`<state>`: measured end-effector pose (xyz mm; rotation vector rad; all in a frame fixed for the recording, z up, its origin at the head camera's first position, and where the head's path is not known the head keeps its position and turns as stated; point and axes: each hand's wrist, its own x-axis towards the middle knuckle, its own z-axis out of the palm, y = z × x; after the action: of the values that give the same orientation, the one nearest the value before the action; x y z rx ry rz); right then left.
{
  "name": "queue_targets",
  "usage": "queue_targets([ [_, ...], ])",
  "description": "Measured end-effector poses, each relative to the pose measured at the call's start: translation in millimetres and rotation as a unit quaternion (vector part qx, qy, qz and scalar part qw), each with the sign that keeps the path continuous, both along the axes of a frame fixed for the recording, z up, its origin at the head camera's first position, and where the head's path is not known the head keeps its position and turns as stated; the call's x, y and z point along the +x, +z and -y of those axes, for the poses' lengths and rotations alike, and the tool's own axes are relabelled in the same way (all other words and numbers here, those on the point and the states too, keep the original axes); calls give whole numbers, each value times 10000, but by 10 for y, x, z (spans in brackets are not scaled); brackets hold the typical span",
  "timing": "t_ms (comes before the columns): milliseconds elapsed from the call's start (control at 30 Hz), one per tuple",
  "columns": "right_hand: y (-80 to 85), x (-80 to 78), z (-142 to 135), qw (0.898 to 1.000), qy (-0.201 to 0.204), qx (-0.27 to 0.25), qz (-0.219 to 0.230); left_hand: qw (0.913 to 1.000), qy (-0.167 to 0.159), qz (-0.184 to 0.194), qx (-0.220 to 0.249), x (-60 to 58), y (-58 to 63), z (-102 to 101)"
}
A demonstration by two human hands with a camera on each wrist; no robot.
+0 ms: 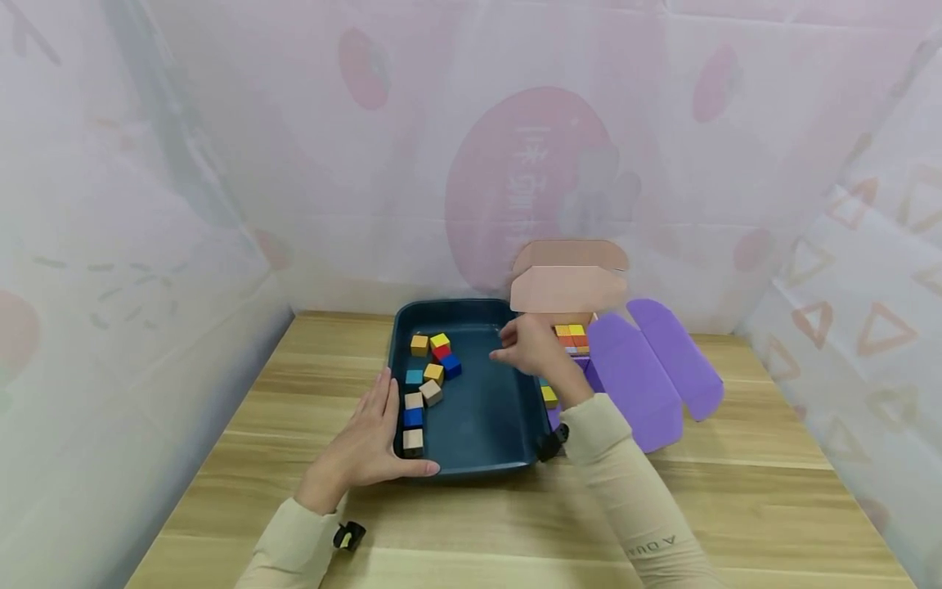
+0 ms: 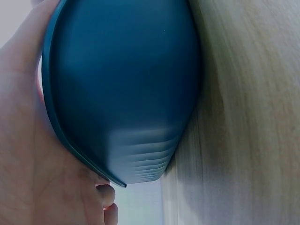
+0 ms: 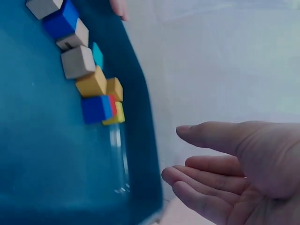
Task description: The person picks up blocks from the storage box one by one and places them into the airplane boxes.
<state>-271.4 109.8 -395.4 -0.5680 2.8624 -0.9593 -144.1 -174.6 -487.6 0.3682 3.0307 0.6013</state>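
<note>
A dark teal tray point(image 1: 486, 413) lies on the table with several coloured wooden cubes point(image 1: 434, 374) along its left side. My left hand point(image 1: 368, 438) rests on the tray's near left corner, fingers straight along the left rim and thumb along the near rim. In the left wrist view that palm lies against the tray's rim point(image 2: 52, 110). Above the tray's right rim hovers my right hand point(image 1: 533, 348). The right wrist view shows its thumb point(image 3: 206, 133) and fingers apart with nothing between them. Blue, yellow, tan and red cubes appear in the tray there too.
Right of the tray stands an open purple box point(image 1: 636, 380), partly hidden by my right forearm. Orange and yellow cubes point(image 1: 571, 334) sit in its far part, and a yellow cube point(image 1: 549, 397) shows nearer. Its pinkish flap point(image 1: 567, 286) stands up near the back curtain point(image 1: 353, 204).
</note>
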Motion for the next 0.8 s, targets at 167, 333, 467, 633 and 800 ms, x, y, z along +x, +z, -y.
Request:
queue_targets([
  [167,-180,-144,281,9994,-38,163,294,10000,0,-6,5,12,-8,-6],
  [333,-377,-227,505,9983,-77,93,563,10000,5,-5,3,25,-13,-3],
  [467,-520,-242,630,9967,-144,-26,794,10000,-1,-20,-11,39,-8,-5],
  [633,-652,-232,744,9959,-255,38,862,10000,5,-56,-24,54,7,-9],
  [800,-735,-220,824,9956,-541,84,764,9999,-19,-107,-32,56,9,-29],
])
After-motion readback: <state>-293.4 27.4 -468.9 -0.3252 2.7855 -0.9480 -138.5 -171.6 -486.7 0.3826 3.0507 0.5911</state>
